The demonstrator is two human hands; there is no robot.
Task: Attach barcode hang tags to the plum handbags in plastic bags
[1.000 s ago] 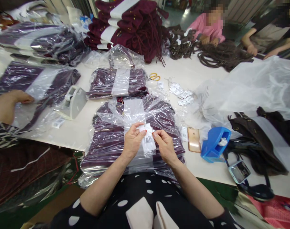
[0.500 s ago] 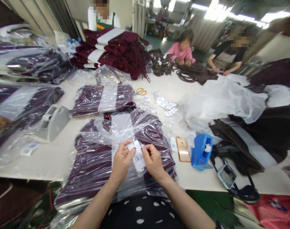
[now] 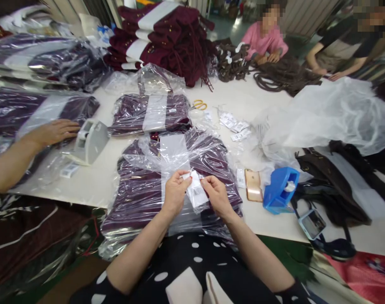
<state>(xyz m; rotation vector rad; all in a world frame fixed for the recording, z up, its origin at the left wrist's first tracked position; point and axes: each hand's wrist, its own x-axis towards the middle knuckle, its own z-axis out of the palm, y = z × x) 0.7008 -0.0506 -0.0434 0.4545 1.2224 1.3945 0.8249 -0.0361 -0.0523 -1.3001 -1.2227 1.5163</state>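
Note:
Between my hands is a white paper tag [image 3: 197,192] with a barcode, above a folded dark purple garment [image 3: 132,194] in a clear plastic bag. My left hand [image 3: 177,190] pinches the tag's upper left part between thumb and fingers. On the right side, my right hand [image 3: 216,192] has its fingertips pressed together at the tag's upper right edge; whether they grip the tag or its string is too small to tell. A second bagged purple garment [image 3: 176,110] lies just behind the first, with a white strip across it.
At left stands a grey tape dispenser [image 3: 95,143], a co-worker's hand [image 3: 57,131] beside it. To my right are a gold phone [image 3: 253,185] and a blue tape dispenser [image 3: 279,192]. Yellow-handled scissors [image 3: 200,104], loose tags [image 3: 233,124] and stacked maroon garments [image 3: 176,38] lie farther back.
The view has tilted downward and shifted left, so the table's contents sit farther right and higher. A co-worker's arm has reached in at the left. My hands keep hold around the tag.

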